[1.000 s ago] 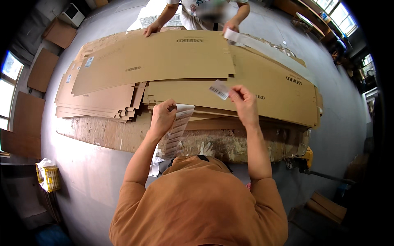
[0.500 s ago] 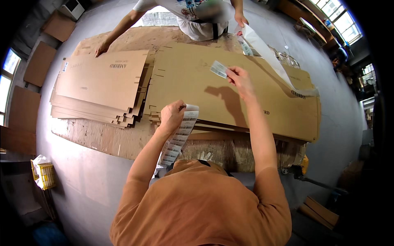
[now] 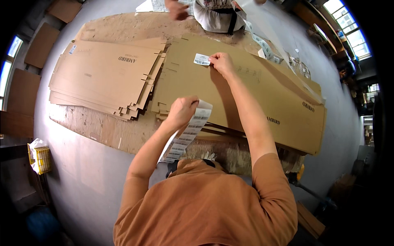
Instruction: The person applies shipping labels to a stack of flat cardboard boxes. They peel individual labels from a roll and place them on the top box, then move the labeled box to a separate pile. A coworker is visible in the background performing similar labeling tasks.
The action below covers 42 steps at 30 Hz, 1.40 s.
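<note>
My right hand (image 3: 222, 64) pinches the right edge of a white barcode label (image 3: 201, 59), which lies at or just above the upper part of a flat cardboard box (image 3: 254, 94); full contact cannot be judged. That box tops a stack in front of me. My left hand (image 3: 183, 111) is closed on the top end of a strip of labels (image 3: 185, 137), which hangs down toward my body near the stack's front edge. To the left lies a second stack of flat boxes (image 3: 102, 76), its top one bearing a small label (image 3: 72, 49) in the far left corner.
Across the worn table (image 3: 94, 133) a co-worker's hand (image 3: 177, 10) is raised, beside another label strip (image 3: 262, 45). A translucent sheet (image 3: 283, 57) trails over the right stack's far edge. On the left stands a yellow basket (image 3: 42, 160); cardboard sheets (image 3: 25, 92) lean behind it.
My right hand has carried the label left and down to the box. My left hand has shifted slightly right with the strip. The co-worker's hand has left the left stack.
</note>
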Available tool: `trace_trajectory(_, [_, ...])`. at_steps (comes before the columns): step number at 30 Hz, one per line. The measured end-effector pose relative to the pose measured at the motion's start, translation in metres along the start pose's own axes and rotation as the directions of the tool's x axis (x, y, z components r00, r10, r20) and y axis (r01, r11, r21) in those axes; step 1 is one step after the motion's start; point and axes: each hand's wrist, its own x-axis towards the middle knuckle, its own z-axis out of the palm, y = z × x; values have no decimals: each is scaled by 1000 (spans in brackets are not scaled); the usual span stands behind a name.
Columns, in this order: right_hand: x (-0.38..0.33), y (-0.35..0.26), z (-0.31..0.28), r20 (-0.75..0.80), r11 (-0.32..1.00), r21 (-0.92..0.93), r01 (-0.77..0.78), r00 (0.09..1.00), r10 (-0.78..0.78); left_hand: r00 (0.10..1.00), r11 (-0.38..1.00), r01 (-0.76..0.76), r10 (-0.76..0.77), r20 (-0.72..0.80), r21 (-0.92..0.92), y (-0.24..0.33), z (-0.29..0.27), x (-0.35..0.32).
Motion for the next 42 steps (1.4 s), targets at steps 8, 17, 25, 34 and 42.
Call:
trace_trajectory(8, [7, 2, 1, -12, 986, -154, 68, 997, -70, 951, 947, -309, 309, 17, 91, -10, -16, 71])
trace_trajectory(17, [-6, -20, 1, -55, 777, -623, 84, 987, -151, 926, 860, -376, 366, 98, 345, -33, 9, 104])
trace_trajectory(25, [-29, 19, -39, -153, 932, -346, 108, 974, -169, 931, 917, -364, 365, 22, 164, -27, 9, 86])
trace_trajectory(34, [-217, 116, -183, -551, 984, -180, 8, 827, -108, 998, 913, -14, 40, 57, -408, 19, 8, -24])
trace_trajectory(42, [-327, 217, -355, -863, 717, -304, -628, 501, 73, 998, 997, -63, 62, -12, -43, 27, 64, -20])
